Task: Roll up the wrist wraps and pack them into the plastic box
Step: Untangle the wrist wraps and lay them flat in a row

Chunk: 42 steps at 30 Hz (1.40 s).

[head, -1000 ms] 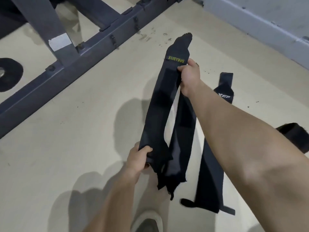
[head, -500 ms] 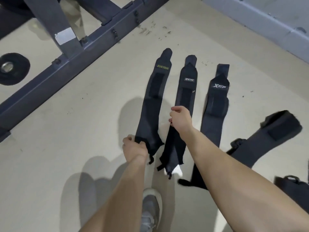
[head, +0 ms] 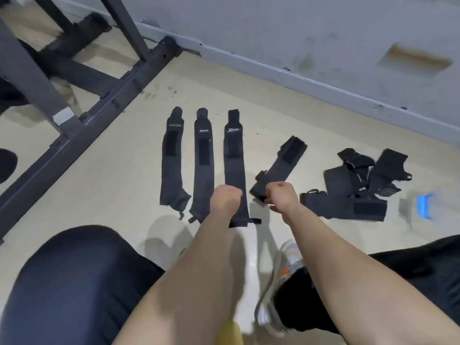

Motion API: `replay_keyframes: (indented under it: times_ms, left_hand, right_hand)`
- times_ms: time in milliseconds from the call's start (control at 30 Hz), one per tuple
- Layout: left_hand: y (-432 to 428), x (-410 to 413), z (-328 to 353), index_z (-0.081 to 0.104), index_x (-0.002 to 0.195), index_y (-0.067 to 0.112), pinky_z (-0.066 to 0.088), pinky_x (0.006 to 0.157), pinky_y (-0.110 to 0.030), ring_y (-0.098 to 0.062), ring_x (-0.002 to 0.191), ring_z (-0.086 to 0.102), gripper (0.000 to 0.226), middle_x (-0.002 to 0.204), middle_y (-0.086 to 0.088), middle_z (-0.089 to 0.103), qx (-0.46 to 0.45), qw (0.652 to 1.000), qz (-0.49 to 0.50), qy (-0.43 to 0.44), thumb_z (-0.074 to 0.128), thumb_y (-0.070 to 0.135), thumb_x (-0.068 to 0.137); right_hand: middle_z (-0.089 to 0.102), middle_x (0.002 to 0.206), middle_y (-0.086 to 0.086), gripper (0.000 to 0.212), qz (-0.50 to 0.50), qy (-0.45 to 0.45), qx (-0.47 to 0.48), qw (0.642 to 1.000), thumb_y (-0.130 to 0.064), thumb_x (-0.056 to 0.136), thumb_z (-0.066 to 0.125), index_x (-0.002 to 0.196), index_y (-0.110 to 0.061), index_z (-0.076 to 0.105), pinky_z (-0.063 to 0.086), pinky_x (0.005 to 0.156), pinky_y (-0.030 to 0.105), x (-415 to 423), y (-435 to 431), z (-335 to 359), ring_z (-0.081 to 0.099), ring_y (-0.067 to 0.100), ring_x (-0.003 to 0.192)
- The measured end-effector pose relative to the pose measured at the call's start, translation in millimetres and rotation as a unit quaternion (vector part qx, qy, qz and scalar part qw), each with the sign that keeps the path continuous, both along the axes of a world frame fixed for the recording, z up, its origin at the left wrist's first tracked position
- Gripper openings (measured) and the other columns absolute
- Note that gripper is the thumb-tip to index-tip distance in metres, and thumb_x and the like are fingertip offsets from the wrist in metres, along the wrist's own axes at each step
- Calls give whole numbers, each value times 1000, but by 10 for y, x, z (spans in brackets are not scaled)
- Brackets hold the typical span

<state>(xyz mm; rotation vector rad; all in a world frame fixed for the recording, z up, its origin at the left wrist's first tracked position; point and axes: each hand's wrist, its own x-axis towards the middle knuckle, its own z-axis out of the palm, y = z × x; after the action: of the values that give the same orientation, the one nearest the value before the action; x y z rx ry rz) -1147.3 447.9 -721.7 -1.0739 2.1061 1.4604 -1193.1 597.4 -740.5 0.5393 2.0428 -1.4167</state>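
Progress is judged early: nothing is seen rolled and nothing is seen packed. Three wraps are laid flat and straight in a row on the floor (head: 124, 195): the Xtep wrap (head: 234, 155), a second wrap (head: 204, 160) just left of it, and a third wrap (head: 171, 158) further left. An angled wrap (head: 281, 165) is laid just right of the Xtep wrap, tilted away from it. A loose pile (head: 358, 185) of more wraps is heaped well to the right of the Xtep wrap, unsorted. The right hand (head: 281, 194) is placed at the near end of the angled wrap, fingers curled and seemingly pinching that end. The left hand (head: 225, 199) is held over the near part of the Xtep wrap, fingers curled under and hidden, so a grip cannot be told. The plastic box is not made out: only a blurred blue object (head: 424, 205) is seen far right of the Xtep wrap, past the pile. All rolling and all packing are judged left to do.
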Motion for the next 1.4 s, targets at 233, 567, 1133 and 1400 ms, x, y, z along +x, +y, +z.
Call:
replay_keyframes:
  times_ms: [233,567,1133,1400]
  left_hand:
    - [1303,-66,451,66,85,6,42,63,-27,-27,70,50,14,79,-8,59,-3,989,-144,18,53,8,88]
    - [2238,-432,-304,64,80,8,38,57,-25,-28,72,51,13,75,-6,62,-39,961,-274,-20,54,9,89]
    - [2341,-1215,-2069,50,133,29,49,94,-42,-25,117,45,48,129,3,53,-143,911,-386,4,68,22,89]
    - [2089,-920,-1882,59,94,28,57,75,-35,-21,83,71,24,95,5,70,-20,898,-430,-87,77,40,84]
  right_hand:
    - [58,82,8,17,-142,-10,-15,990,-6,93,51,79,-14,57,44,68,32,298,1195,258,58,21,67]
    - [54,76,5,20,-221,-30,37,974,-8,86,47,69,-16,50,41,68,34,-106,2225,-296,52,27,74]
    - [57,106,9,43,-436,-103,51,892,-24,92,68,119,-7,39,49,82,36,-561,2423,-2072,57,28,91]
    - [66,92,7,11,-542,-77,-142,825,-7,99,60,99,-14,52,51,57,27,-411,2378,-1766,60,21,72]
